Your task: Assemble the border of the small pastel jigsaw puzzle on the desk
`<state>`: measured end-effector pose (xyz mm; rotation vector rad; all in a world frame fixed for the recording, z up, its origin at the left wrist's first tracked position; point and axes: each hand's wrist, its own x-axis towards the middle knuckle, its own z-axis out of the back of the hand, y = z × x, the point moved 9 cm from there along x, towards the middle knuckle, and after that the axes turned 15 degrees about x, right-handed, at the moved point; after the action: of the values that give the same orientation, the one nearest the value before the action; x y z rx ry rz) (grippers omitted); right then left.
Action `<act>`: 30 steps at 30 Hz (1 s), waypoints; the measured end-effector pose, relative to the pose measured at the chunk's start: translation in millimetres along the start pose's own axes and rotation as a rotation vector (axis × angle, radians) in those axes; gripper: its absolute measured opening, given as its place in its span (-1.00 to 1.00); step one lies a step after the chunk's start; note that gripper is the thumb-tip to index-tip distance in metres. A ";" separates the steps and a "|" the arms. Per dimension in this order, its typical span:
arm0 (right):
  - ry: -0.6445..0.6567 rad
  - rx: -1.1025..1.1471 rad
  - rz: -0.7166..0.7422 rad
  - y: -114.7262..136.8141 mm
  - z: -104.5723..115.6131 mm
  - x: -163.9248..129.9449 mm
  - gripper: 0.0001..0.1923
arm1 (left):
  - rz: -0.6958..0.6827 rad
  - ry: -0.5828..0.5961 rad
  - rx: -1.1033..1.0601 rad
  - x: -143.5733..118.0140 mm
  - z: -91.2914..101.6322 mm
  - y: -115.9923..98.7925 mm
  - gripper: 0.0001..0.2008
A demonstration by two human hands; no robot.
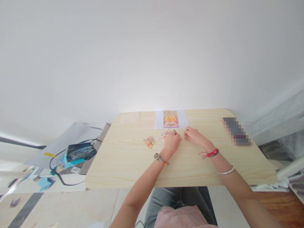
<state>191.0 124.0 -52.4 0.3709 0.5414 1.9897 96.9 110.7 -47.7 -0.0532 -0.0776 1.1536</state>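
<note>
My left hand [172, 141] is over the middle of the table, fingers curled and partly hiding a spread of small pale, coloured pieces [163, 134] that look like jigsaw pieces. Just to its right, my right hand [194, 136] is closed in a pinch, its fingertips low over the tabletop. Whatever either hand holds is too small or hidden to make out. A second heap of little orange, pink and white pieces [149, 142] lies left of my left hand. Beyond both hands is a white sheet [158, 120] with a printed picture of a yellow figure [171, 119].
The light wood table [123, 164] stands against a white wall. A phone-like dark object [238, 132], pixelated, lies at its right side. At the back left is a pale, flat, translucent sheet [130, 117]. Left of the table are a dark cable [53, 171] and blue packaging [71, 160].
</note>
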 end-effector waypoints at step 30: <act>-0.511 0.210 0.309 51.8 32.6 -20.5 -0.85 | -0.016 -0.256 -0.300 -9.9 35.0 30.9 -0.85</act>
<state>176.8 92.0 1.8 1.1131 0.3775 2.0231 61.6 114.3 -15.7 -0.1699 -0.4772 1.1203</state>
